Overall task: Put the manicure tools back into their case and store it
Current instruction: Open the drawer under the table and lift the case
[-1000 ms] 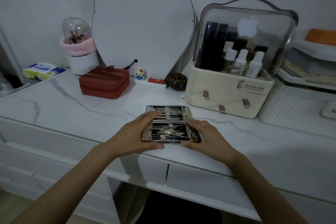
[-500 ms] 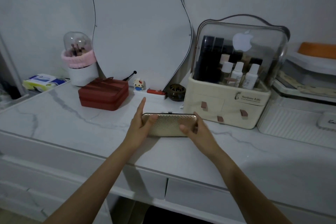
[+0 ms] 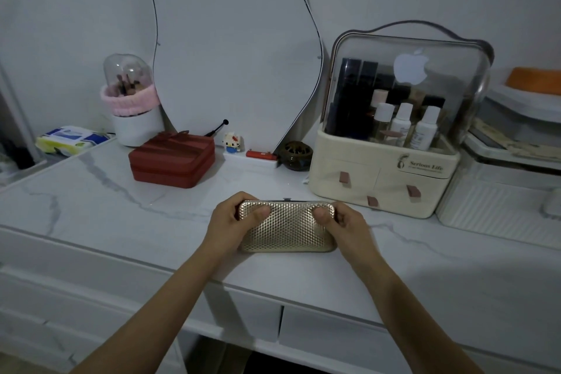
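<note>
I see the gold case lying closed on the worktop, and my left hand and right hand grip its two ends, thumbs pressing on the lid, probably to snap the clasp shut.

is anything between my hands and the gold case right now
Nothing visible. The left hand and right hand already grip the ends of the closed gold case on the marble counter, thumbs pressing its lid.

Case lies on the tabletop near its front edge; box behind-left, organizer behind-right (mirror between, at the wall).
</note>
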